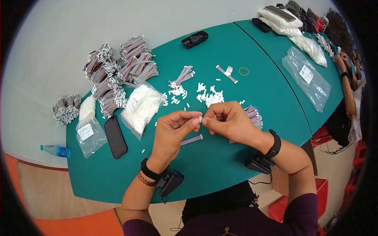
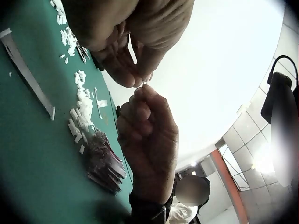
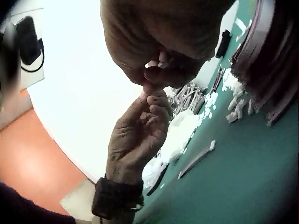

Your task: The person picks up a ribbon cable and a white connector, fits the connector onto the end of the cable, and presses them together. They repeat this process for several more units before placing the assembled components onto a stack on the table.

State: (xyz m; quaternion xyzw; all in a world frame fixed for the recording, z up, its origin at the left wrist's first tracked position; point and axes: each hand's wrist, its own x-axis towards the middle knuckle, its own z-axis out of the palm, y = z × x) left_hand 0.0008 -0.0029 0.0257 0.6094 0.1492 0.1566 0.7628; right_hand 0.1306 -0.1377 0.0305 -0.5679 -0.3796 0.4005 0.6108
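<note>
In the head view a small white piece (image 1: 200, 119) is pinched between the fingertips of my left hand (image 1: 173, 131) and my right hand (image 1: 230, 122), which meet above the green table. In the left wrist view the fingertips of the left hand (image 2: 131, 32) and right hand (image 2: 152, 135) touch, with a sliver of white between them. The right wrist view shows the right hand (image 3: 163, 37) above the left hand (image 3: 138, 133), the piece mostly hidden by fingers. Below lies a grey ribbon cable (image 1: 191, 140) with white ends.
Piles of small white pieces (image 1: 212, 97) lie beyond the hands, with a cable bundle (image 1: 253, 117) at right. Cable bundles (image 1: 108, 78), a white-filled bag (image 1: 142, 107) and a phone (image 1: 115, 137) are at left. A rubber band (image 1: 243, 71) lies farther back; another person's arm (image 1: 346, 88) is at far right.
</note>
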